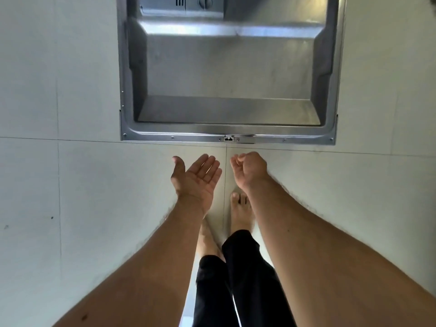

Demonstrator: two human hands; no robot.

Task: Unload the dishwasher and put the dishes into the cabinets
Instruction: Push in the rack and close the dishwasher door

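Note:
The open dishwasher door (227,74) lies flat ahead of me, its steel inner face up and its latch (228,138) at the near edge. The detergent compartment (181,5) shows at the far end. No dishes or racks are in sight. My left hand (195,178) is held palm up with straight fingers, just short of the door's near edge and holding nothing. Beside it, my right hand (250,171) has its fingers curled into a loose fist with nothing visible in it.
Pale large floor tiles (82,185) spread to both sides of the door. My bare feet (240,208) and dark trouser legs stand on the tiles directly below my hands.

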